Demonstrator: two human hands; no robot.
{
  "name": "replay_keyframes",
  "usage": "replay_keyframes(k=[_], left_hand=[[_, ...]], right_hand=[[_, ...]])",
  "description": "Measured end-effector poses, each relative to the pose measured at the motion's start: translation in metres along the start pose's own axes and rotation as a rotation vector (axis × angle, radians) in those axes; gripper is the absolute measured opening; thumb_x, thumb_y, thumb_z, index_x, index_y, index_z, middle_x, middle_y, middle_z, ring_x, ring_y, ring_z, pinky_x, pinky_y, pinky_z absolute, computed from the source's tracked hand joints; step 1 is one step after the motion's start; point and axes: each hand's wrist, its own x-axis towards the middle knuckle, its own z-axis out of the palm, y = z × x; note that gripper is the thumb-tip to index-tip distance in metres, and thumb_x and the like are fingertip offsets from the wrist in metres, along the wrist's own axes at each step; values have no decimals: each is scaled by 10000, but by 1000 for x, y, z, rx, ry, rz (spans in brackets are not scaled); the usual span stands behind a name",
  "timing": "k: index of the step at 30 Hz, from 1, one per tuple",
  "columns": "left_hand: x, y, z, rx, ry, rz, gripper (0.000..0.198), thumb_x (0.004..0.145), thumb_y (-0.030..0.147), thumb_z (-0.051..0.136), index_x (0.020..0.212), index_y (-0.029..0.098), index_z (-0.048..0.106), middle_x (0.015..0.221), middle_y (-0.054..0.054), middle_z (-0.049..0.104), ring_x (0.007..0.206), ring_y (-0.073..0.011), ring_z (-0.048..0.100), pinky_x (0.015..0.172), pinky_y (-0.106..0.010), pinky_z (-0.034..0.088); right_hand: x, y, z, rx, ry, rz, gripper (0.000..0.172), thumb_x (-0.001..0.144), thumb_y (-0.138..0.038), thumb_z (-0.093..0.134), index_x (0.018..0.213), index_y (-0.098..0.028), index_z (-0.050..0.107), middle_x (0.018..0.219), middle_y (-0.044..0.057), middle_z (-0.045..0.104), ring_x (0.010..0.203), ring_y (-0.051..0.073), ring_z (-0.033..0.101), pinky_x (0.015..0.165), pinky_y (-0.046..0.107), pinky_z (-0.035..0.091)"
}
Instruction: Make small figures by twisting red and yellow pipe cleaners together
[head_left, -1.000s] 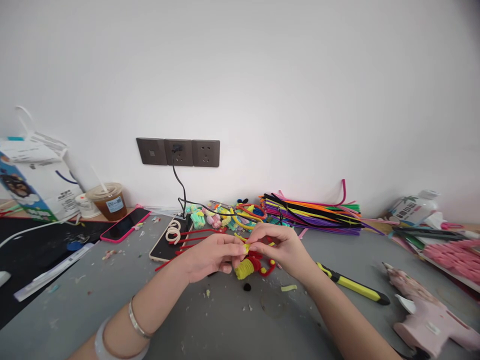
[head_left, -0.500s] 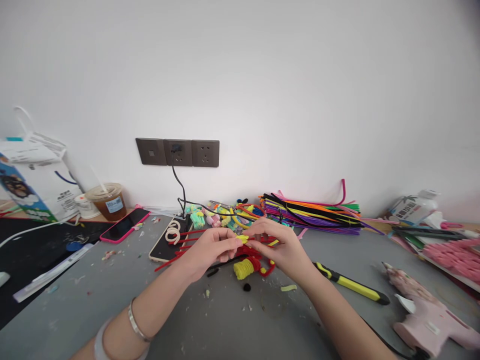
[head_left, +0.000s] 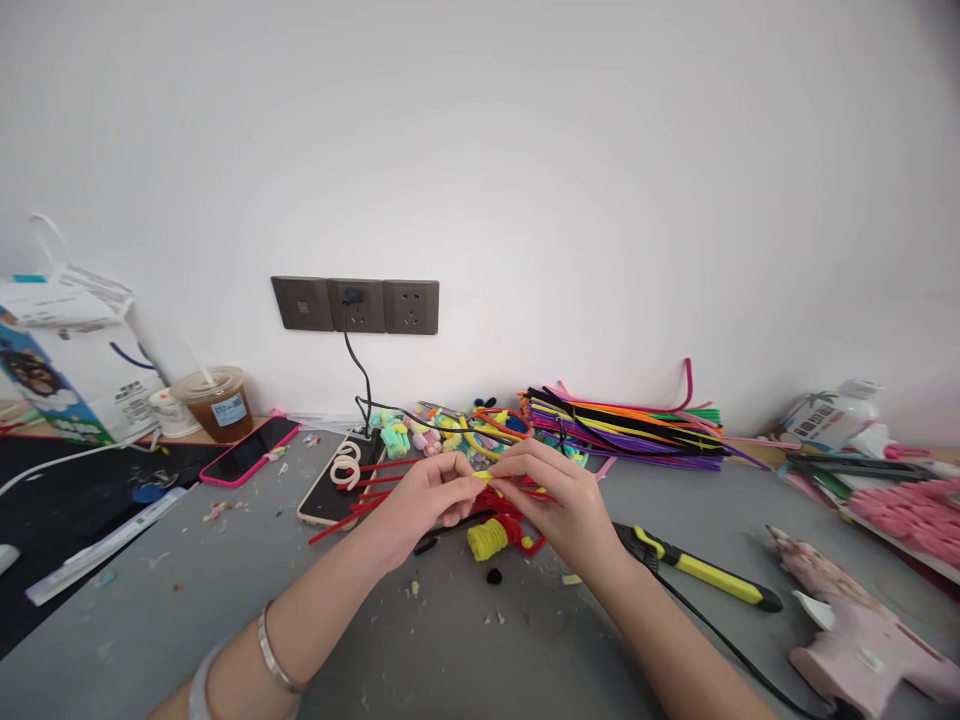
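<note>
Between my fingertips is a short yellow pipe cleaner (head_left: 483, 476), mostly hidden by the fingers. My left hand (head_left: 435, 492) pinches it from the left with thumb and forefinger. From the other side, my right hand (head_left: 551, 492) grips its other end, fingers bent and close together. Just below the hands, a coiled yellow pipe cleaner roll (head_left: 487, 539) with red behind it lies on the grey table. Red pipe cleaners (head_left: 337, 524) spread out behind and to the left of my left hand. A small black pompom (head_left: 494, 576) rests in front of the roll.
Behind the hands lie a bundle of coloured pipe cleaners (head_left: 622, 425) and a pile of small fuzzy pieces (head_left: 420, 432). To the right are a yellow-black utility knife (head_left: 712, 575) and a pink glue gun (head_left: 855, 630) with a cord. A phone (head_left: 251, 450) and a drink cup (head_left: 217, 405) stand left.
My right hand has turned slightly and its fingers have drawn closer together on the yellow pipe cleaner. My left hand has barely moved. The black cord now shows beside my right forearm.
</note>
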Motion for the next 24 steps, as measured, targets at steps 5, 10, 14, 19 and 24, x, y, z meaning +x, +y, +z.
replay_keyframes(k=[5,10,14,19,24], left_hand=[[0,0,3,-2,35,51,345,692,398,731,660,184,463,599,56,408,541,-73,331,541,-239,229],[3,-7,4,-2,57,100,272,756,356,668,684,190,465,604,51,425,545,-81,341,535,-238,248],[6,-14,2,0,70,131,260,786,373,662,706,188,498,627,45,437,550,-80,345,530,-232,252],[7,-16,3,9,58,93,298,742,432,717,735,180,558,671,24,475,597,-93,388,526,-226,273],[7,-15,3,31,33,69,364,763,527,675,758,170,607,694,-3,516,624,-111,434,528,-233,289]], right_hand=[[-2,1,1,-39,3,6,96,907,-158,572,869,-228,626,831,71,662,784,190,645,679,294,519],[-3,1,5,62,11,67,66,913,-188,572,925,-224,626,874,69,674,822,188,642,726,298,524],[0,-2,7,224,-22,312,106,896,-292,596,934,-202,639,842,52,673,714,166,614,651,274,509],[5,-2,5,540,-116,620,283,838,-453,640,760,-184,607,706,20,637,640,153,585,591,258,468],[5,5,1,679,-185,728,356,791,-506,680,714,-174,576,694,13,629,656,143,571,619,254,446]])
